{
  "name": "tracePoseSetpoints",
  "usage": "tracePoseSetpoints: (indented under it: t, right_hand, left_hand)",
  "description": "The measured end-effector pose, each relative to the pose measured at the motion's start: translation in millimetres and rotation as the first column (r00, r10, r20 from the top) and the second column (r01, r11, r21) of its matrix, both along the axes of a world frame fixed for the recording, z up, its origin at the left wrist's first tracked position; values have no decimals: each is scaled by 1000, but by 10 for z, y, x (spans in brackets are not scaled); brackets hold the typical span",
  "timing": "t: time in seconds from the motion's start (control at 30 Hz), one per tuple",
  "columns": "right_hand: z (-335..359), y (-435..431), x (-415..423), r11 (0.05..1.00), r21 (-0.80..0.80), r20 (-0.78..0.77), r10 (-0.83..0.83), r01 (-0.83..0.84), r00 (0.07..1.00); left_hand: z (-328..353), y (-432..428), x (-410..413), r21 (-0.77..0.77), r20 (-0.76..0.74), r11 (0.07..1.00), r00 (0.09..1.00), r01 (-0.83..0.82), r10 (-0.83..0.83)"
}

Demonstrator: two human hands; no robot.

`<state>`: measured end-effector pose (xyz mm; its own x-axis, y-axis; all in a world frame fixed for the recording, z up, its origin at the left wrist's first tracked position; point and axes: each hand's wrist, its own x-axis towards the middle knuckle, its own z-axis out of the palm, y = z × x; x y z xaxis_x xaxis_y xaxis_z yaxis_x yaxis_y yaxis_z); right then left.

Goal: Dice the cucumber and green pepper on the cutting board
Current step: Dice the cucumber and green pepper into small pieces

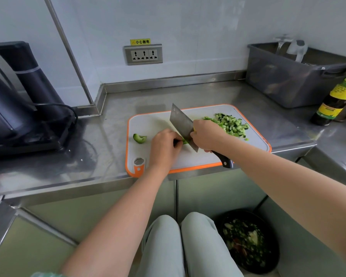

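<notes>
Head view, looking down at a stainless counter (72,156).

White cutting board (152,120) with orange rim lies at the counter's front edge, hanging hole at its near left corner.

Right hand (207,134): fingers wrapped round the cleaver (181,122) at the top of the handle, close to the blade. The dark handle end sticks out toward me, over the board's near rim. Blade runs diagonally, its far corner raised, its near corner down by the board.

Left hand (164,146): fingers curled, knuckles toward the blade, pinning a green pepper strip (185,141) to the board. I see only a sliver of green between the fingertips and the blade.

Another pepper piece (140,138), curved, lies alone at the board's left edge, apart from both hands.

Diced cucumber pile (231,125) sits on the far right of the board, behind the right hand, with some paler green bits mixed in.

Surroundings:
- black appliance (18,96) with cord, far left
- triple wall socket (143,54) under a yellow label
- grey plastic tub (288,82), back right
- dark sauce bottle (336,96) with yellow label, beside the tub
- black bin (248,240) with scraps on the floor, right of my knees
</notes>
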<state>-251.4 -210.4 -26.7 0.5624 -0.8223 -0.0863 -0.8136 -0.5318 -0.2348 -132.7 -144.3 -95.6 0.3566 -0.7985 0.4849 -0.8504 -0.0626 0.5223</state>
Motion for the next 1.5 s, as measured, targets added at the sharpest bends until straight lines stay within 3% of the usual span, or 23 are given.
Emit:
tracePoseSetpoints:
  t: [0.4,0.73,1.0,1.2,1.33,1.5]
  right_hand:
    - [-60,-48,37,995,-56,151,-69,78,986]
    - [44,-5,-10,999,24,5,40,-40,999]
    - [-67,49,139,1000,-26,-33,1,-2,999]
    - [-60,-34,8,998,-21,159,-58,63,986]
    - [44,-48,-61,1000,15,131,-13,11,991]
    - [86,23,-11,998,-15,51,61,-60,997]
  left_hand:
    - [-8,-3,15,-22,2,1000,1000,-8,8]
    - [25,8,-8,32,45,999,998,-39,37]
    - [18,8,-2,47,108,997,993,-56,51]
    - [9,0,3,15,16,1000,1000,-22,22]
    - [14,1,-1,2,-34,999,999,-35,35]
    - [39,19,-3,54,45,997,998,-48,45]
